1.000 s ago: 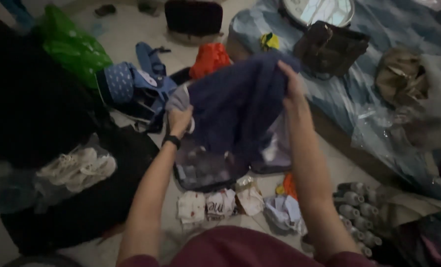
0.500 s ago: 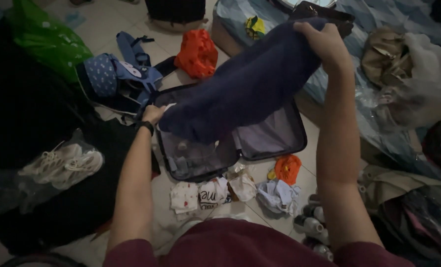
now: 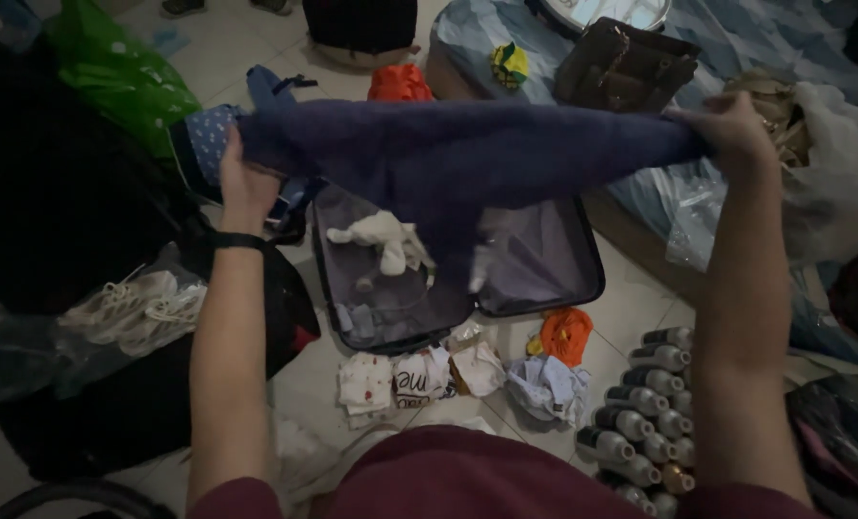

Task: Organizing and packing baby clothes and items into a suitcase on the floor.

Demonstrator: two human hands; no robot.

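The dark navy knitted garment (image 3: 467, 154) hung stretched above the open grey suitcase (image 3: 544, 259), its long axis running nine to three o'clock. The left hand (image 3: 244, 187) had its fingers closed on the nine o'clock end, the right hand (image 3: 732, 130) on the three o'clock end, each equally near. Under it lay what seemed a white soft toy (image 3: 385, 235). At six o'clock sat folded pale baby clothes (image 3: 400, 377); at four, grey capped bottles (image 3: 640, 423).

Hands moved apart: navy garment (image 3: 467, 154) now stretched level between left hand (image 3: 246, 183) and right hand (image 3: 732, 130).
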